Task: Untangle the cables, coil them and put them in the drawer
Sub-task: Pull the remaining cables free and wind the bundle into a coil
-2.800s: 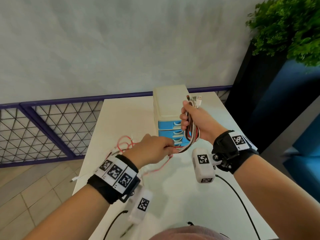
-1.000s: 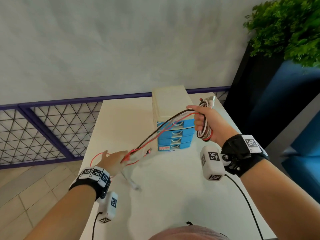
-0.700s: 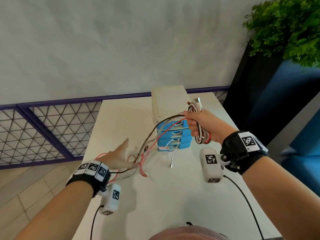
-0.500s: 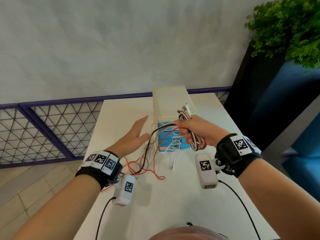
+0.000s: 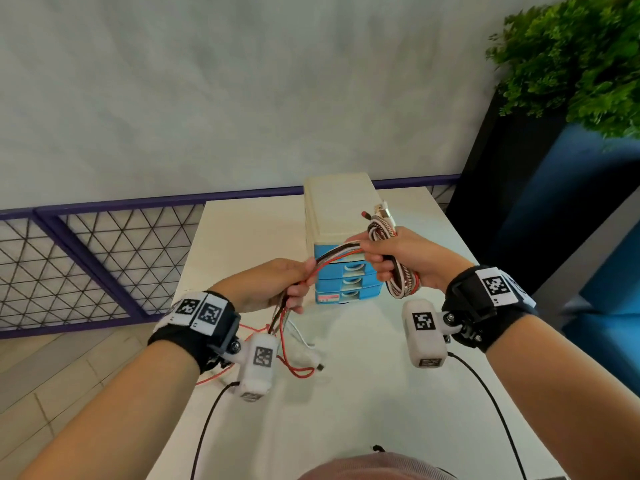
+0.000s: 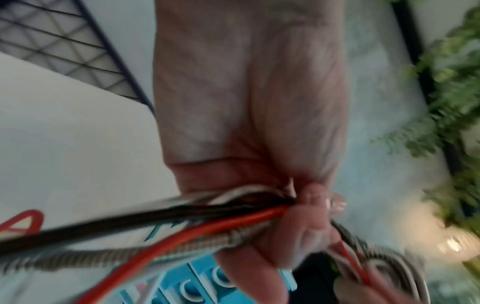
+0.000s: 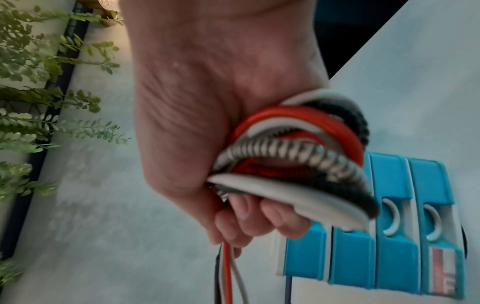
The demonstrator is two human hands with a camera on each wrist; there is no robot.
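My right hand [image 5: 398, 258] grips a coil of cables [image 5: 401, 282] in red, white, black and braided silver; the same cable coil [image 7: 298, 152] fills the right wrist view. Two plug ends [image 5: 381, 213] stick up above the fist. The free strands [image 5: 332, 252] run left to my left hand [image 5: 291, 282], which grips them in front of the drawer unit [image 5: 341, 216]. In the left wrist view the strands [image 6: 182, 226] pass through my curled left fingers [image 6: 293, 230]. The loose tails [image 5: 294, 355] hang down onto the white table [image 5: 363, 393]. The blue drawers [image 5: 349, 282] are closed.
The drawer unit is cream with blue drawer fronts [image 7: 389, 226] and stands at the table's far middle. A purple mesh railing [image 5: 104, 265] runs behind and to the left. A dark planter with a green plant [image 5: 571, 53] stands at the right.
My left hand has come up from the table at the left, flat-fingered half a second ago, and now grips the strands close to the right hand. The right hand keeps its coil.
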